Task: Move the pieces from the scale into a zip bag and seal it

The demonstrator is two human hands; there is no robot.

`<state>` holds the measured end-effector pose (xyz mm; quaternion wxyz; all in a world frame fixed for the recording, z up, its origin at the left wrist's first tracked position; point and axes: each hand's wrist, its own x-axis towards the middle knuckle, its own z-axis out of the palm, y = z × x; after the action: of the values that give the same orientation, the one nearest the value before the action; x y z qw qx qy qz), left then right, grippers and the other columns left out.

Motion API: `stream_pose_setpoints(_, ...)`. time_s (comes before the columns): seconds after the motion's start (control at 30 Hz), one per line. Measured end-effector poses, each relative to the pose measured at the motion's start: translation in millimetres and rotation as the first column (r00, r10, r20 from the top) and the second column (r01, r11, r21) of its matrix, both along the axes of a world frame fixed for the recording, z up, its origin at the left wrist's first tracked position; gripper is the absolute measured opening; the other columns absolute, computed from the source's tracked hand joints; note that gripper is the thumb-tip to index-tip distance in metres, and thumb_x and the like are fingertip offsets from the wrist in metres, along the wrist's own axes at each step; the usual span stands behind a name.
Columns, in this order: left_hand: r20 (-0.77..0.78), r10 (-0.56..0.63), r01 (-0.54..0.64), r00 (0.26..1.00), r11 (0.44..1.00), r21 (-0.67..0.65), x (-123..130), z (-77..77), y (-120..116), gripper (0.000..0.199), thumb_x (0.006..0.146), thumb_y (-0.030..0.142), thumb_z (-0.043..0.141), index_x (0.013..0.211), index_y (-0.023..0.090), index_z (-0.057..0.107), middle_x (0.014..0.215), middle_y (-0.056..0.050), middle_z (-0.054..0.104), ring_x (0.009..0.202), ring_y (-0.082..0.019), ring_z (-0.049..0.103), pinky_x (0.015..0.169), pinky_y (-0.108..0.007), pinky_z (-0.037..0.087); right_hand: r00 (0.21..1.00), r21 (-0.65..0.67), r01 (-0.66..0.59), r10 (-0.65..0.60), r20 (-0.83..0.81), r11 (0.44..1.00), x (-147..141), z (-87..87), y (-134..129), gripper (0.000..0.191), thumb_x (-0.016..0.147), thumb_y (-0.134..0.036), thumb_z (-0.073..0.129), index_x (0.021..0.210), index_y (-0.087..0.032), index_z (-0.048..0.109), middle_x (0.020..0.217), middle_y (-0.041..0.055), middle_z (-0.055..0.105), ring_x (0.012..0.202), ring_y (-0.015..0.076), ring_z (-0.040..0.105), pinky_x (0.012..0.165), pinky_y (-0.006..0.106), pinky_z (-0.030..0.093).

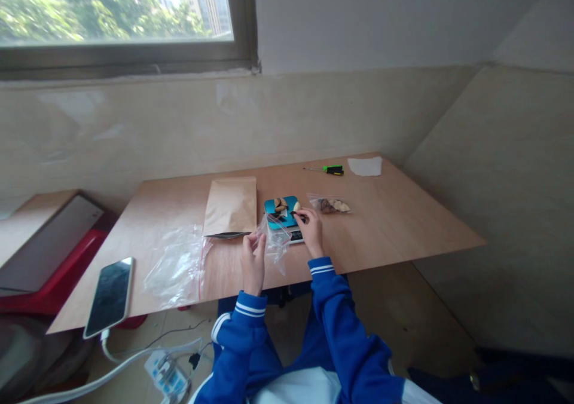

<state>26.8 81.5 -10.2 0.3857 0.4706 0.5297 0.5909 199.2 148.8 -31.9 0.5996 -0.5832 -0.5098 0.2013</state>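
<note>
My left hand (253,260) pinches the edge of a small clear plastic bag (277,245) in front of a digital scale. On the scale's blue top (290,220) lie brown dried pieces (280,204) and a pale piece (296,206). My right hand (310,232) is at the scale's right side, its fingertips closed on a small dark piece (295,213). The bag covers part of the scale's front, and part of the display (296,235) shows below the blue top. Right of the scale lies a filled clear bag (332,205) with brown and pale pieces.
A brown paper pouch (231,205) and clear plastic bags (177,266) lie left on the wooden table (403,225). A phone (110,293) with a cable sits at the left corner. Screwdrivers (332,170) and a white paper (365,166) lie at the back.
</note>
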Motion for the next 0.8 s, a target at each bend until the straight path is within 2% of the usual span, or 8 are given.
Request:
stream_pose_setpoints(0.1, 0.000, 0.018, -0.018, 1.000, 1.000, 0.000, -2, -0.9, -1, 0.029, 0.082, 0.047, 0.062, 0.085, 0.020, 0.054, 0.102, -0.010, 0.069, 0.100, -0.024, 0.066, 0.090, -0.040, 0.050, 0.988, -0.011, -0.022, 0.020, -0.153, 1.000, -4, 12.1, -10, 0.024, 0.077, -0.039, 0.066, 0.084, -0.016, 0.067, 0.092, 0.0103, 0.070, 0.090, 0.0237, 0.065, 0.084, 0.041, 0.053)
stream_pose_setpoints(0.2, 0.000, 0.034, -0.034, 0.999, 0.999, 0.001, -5, -1.6, -2, 0.029, 0.082, 0.048, 0.061, 0.086, 0.020, 0.054, 0.101, -0.010, 0.069, 0.098, -0.023, 0.066, 0.090, -0.040, 0.050, 0.959, -0.019, -0.082, 0.073, -0.275, 0.996, -11, 32.7, -24, 0.032, 0.078, -0.045, 0.066, 0.090, -0.016, 0.066, 0.088, 0.0083, 0.072, 0.084, 0.0214, 0.068, 0.077, 0.036, 0.056)
stream_pose_setpoints(0.37, 0.003, 0.034, -0.034, 0.999, 0.999, 0.011, -3, 2.4, -5, 0.030, 0.082, 0.048, 0.061, 0.086, 0.019, 0.055, 0.104, -0.011, 0.069, 0.101, -0.024, 0.065, 0.091, -0.040, 0.049, 0.858, -0.045, -0.282, 0.231, -0.459, 0.958, -28, 68.0, -46, 0.031, 0.072, -0.042, 0.074, 0.090, -0.018, 0.066, 0.090, 0.0049, 0.072, 0.084, 0.0190, 0.069, 0.075, 0.031, 0.056)
stream_pose_setpoints(0.43, 0.006, 0.029, -0.029, 1.000, 0.999, 0.021, -2, 5.2, -6, 0.029, 0.083, 0.048, 0.061, 0.086, 0.019, 0.056, 0.105, -0.011, 0.069, 0.105, -0.025, 0.064, 0.094, -0.041, 0.048, 0.859, -0.078, -0.314, 0.248, -0.448, 0.946, -34, 75.2, -51, 0.029, 0.071, -0.040, 0.074, 0.088, -0.019, 0.065, 0.087, 0.0042, 0.072, 0.081, 0.0192, 0.068, 0.070, 0.030, 0.057)
stream_pose_setpoints(0.57, 0.028, 0.033, -0.035, 0.999, 0.999, 0.038, 0, 8.6, -9, 0.030, 0.082, 0.050, 0.061, 0.085, 0.020, 0.055, 0.108, -0.010, 0.068, 0.106, -0.025, 0.064, 0.095, -0.041, 0.048, 0.895, -0.126, -0.362, 0.306, -0.325, 0.924, -40, 79.9, -56, 0.022, 0.072, -0.037, 0.072, 0.085, -0.020, 0.065, 0.085, 0.0042, 0.070, 0.076, 0.0193, 0.067, 0.063, 0.030, 0.057)
stream_pose_setpoints(0.7, 0.067, 0.051, -0.054, 0.996, 0.998, 0.042, -1, 8.7, -9, 0.031, 0.082, 0.050, 0.061, 0.087, 0.020, 0.056, 0.112, -0.011, 0.068, 0.107, -0.024, 0.063, 0.094, -0.041, 0.048, 0.861, -0.130, -0.486, 0.447, -0.245, 0.864, -41, 81.6, -59, 0.018, 0.079, -0.036, 0.065, 0.088, -0.020, 0.066, 0.088, 0.0036, 0.071, 0.079, 0.0180, 0.067, 0.068, 0.030, 0.057)
stream_pose_setpoints(0.8, 0.112, 0.059, -0.063, 0.992, 0.997, 0.037, -1, 6.7, -9, 0.030, 0.083, 0.048, 0.062, 0.087, 0.019, 0.056, 0.114, -0.011, 0.067, 0.111, -0.024, 0.062, 0.097, -0.040, 0.047, 0.878, -0.097, -0.463, 0.441, -0.187, 0.881, -40, 78.9, -57, 0.020, 0.086, -0.036, 0.056, 0.092, -0.020, 0.065, 0.096, 0.0055, 0.071, 0.086, 0.0187, 0.067, 0.076, 0.032, 0.056)
